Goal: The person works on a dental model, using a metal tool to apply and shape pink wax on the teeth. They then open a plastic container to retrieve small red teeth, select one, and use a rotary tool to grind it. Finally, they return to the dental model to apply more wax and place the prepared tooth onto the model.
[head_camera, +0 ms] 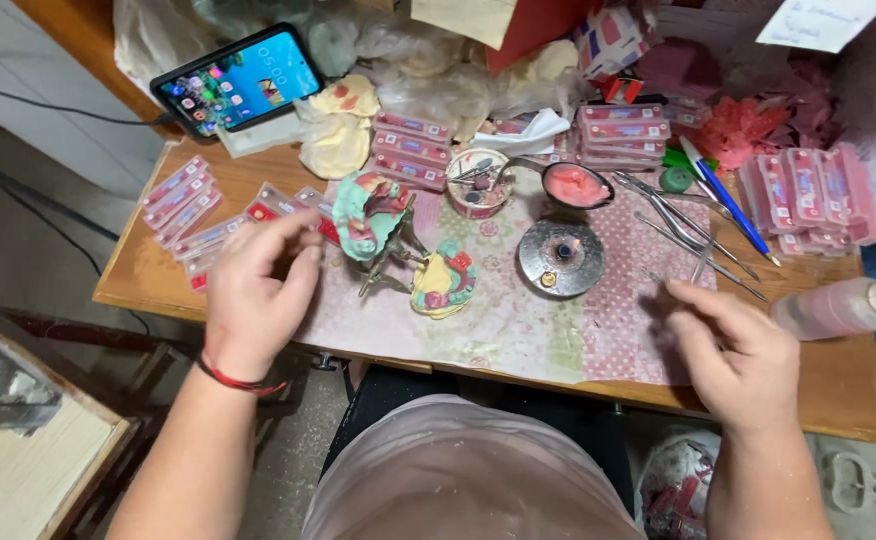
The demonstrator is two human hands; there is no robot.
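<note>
My left hand [258, 290] hovers over the left part of the wooden table [138, 285], fingers loosely apart near flat pink tooth cards [183, 205], holding nothing that I can see. My right hand [743, 355] is at the right, fingers pinched on a thin metal tool [703, 265] whose tip points up toward other instruments [678, 220]. Between the hands stands a metal articulator with green and pink wax dentures on yellow plaster casts [398, 240].
A round metal burner [561, 257], a spoon of pink wax [575, 185], a small bowl [478, 180], stacks of pink cards [818, 195], a blue pen [728, 200], a pink bottle [843, 305] and a phone [238, 80] crowd the table. A patterned mat [518, 320] covers the middle.
</note>
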